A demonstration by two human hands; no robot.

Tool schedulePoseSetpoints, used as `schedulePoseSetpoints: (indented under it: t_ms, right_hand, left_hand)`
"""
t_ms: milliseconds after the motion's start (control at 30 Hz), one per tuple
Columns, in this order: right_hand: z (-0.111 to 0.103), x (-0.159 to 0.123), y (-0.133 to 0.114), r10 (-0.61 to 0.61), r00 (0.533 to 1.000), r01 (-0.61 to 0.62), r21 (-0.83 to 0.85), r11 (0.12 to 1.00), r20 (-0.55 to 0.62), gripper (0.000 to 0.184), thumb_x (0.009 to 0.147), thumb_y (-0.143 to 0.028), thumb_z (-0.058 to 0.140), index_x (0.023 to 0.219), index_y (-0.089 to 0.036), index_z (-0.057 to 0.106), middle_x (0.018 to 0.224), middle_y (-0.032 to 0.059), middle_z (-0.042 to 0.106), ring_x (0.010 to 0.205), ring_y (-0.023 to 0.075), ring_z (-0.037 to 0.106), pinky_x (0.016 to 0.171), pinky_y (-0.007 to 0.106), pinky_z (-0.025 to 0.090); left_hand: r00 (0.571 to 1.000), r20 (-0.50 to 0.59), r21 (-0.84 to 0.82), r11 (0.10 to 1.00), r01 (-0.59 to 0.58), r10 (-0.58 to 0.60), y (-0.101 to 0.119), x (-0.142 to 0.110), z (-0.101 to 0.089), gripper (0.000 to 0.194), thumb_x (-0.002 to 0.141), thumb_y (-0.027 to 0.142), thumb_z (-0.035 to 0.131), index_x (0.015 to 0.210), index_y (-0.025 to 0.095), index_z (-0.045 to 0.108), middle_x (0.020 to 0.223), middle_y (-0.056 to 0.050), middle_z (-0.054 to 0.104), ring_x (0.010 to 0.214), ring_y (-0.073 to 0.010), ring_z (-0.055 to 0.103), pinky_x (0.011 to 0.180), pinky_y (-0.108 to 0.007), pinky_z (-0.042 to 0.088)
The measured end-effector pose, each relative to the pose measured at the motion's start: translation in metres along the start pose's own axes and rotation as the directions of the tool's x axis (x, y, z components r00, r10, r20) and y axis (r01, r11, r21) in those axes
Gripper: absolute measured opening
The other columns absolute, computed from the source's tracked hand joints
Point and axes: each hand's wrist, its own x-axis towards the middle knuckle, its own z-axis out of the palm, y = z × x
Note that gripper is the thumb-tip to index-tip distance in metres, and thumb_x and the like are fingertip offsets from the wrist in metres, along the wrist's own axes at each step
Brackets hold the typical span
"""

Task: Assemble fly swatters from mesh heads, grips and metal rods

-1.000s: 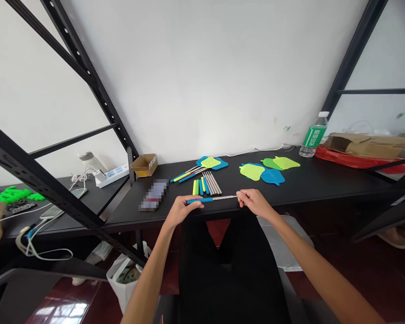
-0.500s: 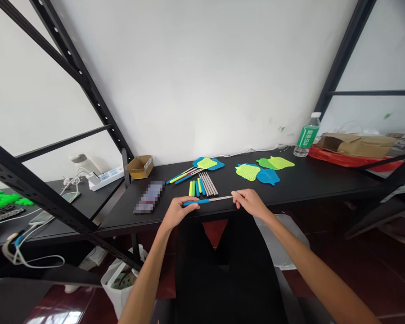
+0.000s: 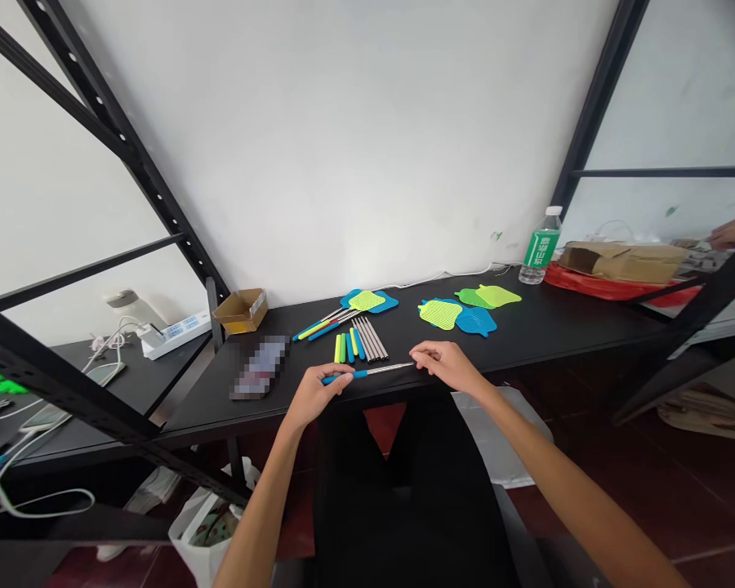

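My left hand (image 3: 319,394) is wrapped round the blue grip of a fly swatter handle (image 3: 360,374), just above the desk's front edge. A thin metal telescopic rod (image 3: 389,368) sticks out of that grip to the right. At the rod's far end my right hand (image 3: 444,364) is closed in a pinch on the tip, the contact partly hidden by the fingers. Behind my left hand lie several loose blue, green and yellow grips (image 3: 349,346). Several bare metal rods (image 3: 371,339) lie side by side next to them.
Assembled fly swatters (image 3: 366,301) lie near the wall. Loose swatter heads (image 3: 440,314) are farther right, with a water bottle (image 3: 540,247) beyond. A small cardboard box (image 3: 241,311) and a blurred-out phone (image 3: 260,367) are on the left. Black shelf posts (image 3: 187,237) frame the desk.
The rod's tip end has dropped slightly, and my hands still hold the handle between them. My view has shifted a little to the right. Another person's hand now shows at the far right.
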Motion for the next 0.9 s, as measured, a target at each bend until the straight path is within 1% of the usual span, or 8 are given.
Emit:
schedulePoseSetpoints:
  t_ms: [167, 267, 333, 433, 533, 600, 800, 900]
  right_hand:
    - [-0.025, 0.004, 0.014, 0.0, 0.983, -0.028, -0.147, 0.989, -0.184, 0.026, 0.089, -0.039, 0.057, 0.099, -0.022, 0.074, 0.092, 0.0055, 0.076, 0.08, 0.0218, 0.069, 0.075, 0.033, 0.051]
    - [-0.047, 0.003, 0.025, 0.047, 0.952, -0.136, -0.278, 0.951, -0.303, 0.028, 0.091, -0.039, 0.054, 0.1, -0.022, 0.074, 0.098, 0.0068, 0.076, 0.087, 0.0251, 0.069, 0.081, 0.037, 0.051]
    - [-0.061, 0.001, 0.032, 0.066, 0.933, -0.211, -0.389, 0.897, -0.353, 0.031, 0.091, -0.041, 0.052, 0.105, -0.023, 0.074, 0.109, 0.0088, 0.075, 0.099, 0.03, 0.068, 0.084, 0.04, 0.05]
    - [-0.076, -0.004, 0.042, 0.122, 0.941, -0.274, -0.503, 0.82, -0.315, 0.04, 0.091, -0.045, 0.053, 0.118, -0.021, 0.071, 0.12, 0.0121, 0.071, 0.11, 0.0347, 0.064, 0.088, 0.044, 0.05]
    - [-0.083, -0.009, 0.043, 0.227, 0.932, -0.353, -0.572, 0.74, -0.282, 0.044, 0.089, -0.05, 0.054, 0.119, -0.022, 0.071, 0.115, 0.0139, 0.072, 0.108, 0.0373, 0.065, 0.081, 0.044, 0.051]
    - [-0.084, -0.012, 0.039, 0.255, 0.925, -0.375, -0.58, 0.723, -0.281, 0.043, 0.089, -0.051, 0.054, 0.118, -0.024, 0.072, 0.111, 0.0129, 0.073, 0.103, 0.0362, 0.067, 0.077, 0.042, 0.051]
    - [-0.079, -0.011, 0.025, 0.191, 0.97, -0.241, -0.464, 0.853, -0.153, 0.038, 0.087, -0.053, 0.058, 0.113, -0.029, 0.072, 0.11, 0.0064, 0.075, 0.095, 0.0301, 0.07, 0.074, 0.036, 0.05]
    - [-0.076, -0.009, 0.023, 0.17, 0.976, -0.214, -0.435, 0.875, -0.137, 0.039, 0.087, -0.052, 0.059, 0.116, -0.029, 0.071, 0.111, 0.0058, 0.075, 0.093, 0.0285, 0.071, 0.075, 0.035, 0.051]
  left_hand:
    - [1.0, -0.017, 0.004, 1.0, 0.023, -0.023, -0.002, 0.0, 0.001, 0.036, 0.085, 0.049, 0.066, 0.099, 0.017, 0.077, 0.074, -0.003, 0.067, 0.064, -0.0149, 0.056, 0.062, -0.025, 0.043]
    - [1.0, -0.019, 0.003, 1.0, 0.024, -0.024, -0.003, 0.0, 0.002, 0.036, 0.085, 0.049, 0.066, 0.099, 0.018, 0.076, 0.077, -0.004, 0.068, 0.065, -0.0154, 0.056, 0.062, -0.025, 0.043]
    - [1.0, -0.019, 0.002, 1.0, 0.016, -0.016, -0.003, 0.001, 0.002, 0.036, 0.085, 0.049, 0.065, 0.099, 0.018, 0.077, 0.077, -0.004, 0.068, 0.064, -0.0155, 0.056, 0.062, -0.025, 0.044]
    - [1.0, -0.023, 0.001, 1.0, 0.003, -0.003, -0.002, 0.001, 0.002, 0.037, 0.084, 0.05, 0.065, 0.098, 0.018, 0.077, 0.076, -0.004, 0.068, 0.064, -0.0158, 0.056, 0.062, -0.025, 0.044]
    - [1.0, -0.023, -0.004, 1.0, -0.004, 0.004, 0.0, 0.001, 0.002, 0.037, 0.084, 0.05, 0.066, 0.097, 0.017, 0.077, 0.073, -0.005, 0.067, 0.063, -0.0161, 0.057, 0.063, -0.026, 0.045]
    - [1.0, -0.019, -0.002, 1.0, -0.001, 0.001, 0.002, 0.001, 0.002, 0.036, 0.084, 0.049, 0.066, 0.096, 0.017, 0.077, 0.07, -0.004, 0.066, 0.063, -0.0161, 0.057, 0.064, -0.026, 0.046]
    - [1.0, -0.01, 0.014, 1.0, 0.008, -0.008, 0.004, 0.0, 0.0, 0.035, 0.085, 0.048, 0.066, 0.097, 0.018, 0.077, 0.066, -0.002, 0.063, 0.063, -0.0159, 0.057, 0.062, -0.025, 0.045]
    - [1.0, -0.015, 0.017, 1.0, 0.0, 0.0, 0.003, 0.0, 0.0, 0.036, 0.085, 0.049, 0.066, 0.097, 0.017, 0.077, 0.067, -0.003, 0.064, 0.063, -0.0162, 0.058, 0.063, -0.026, 0.045]
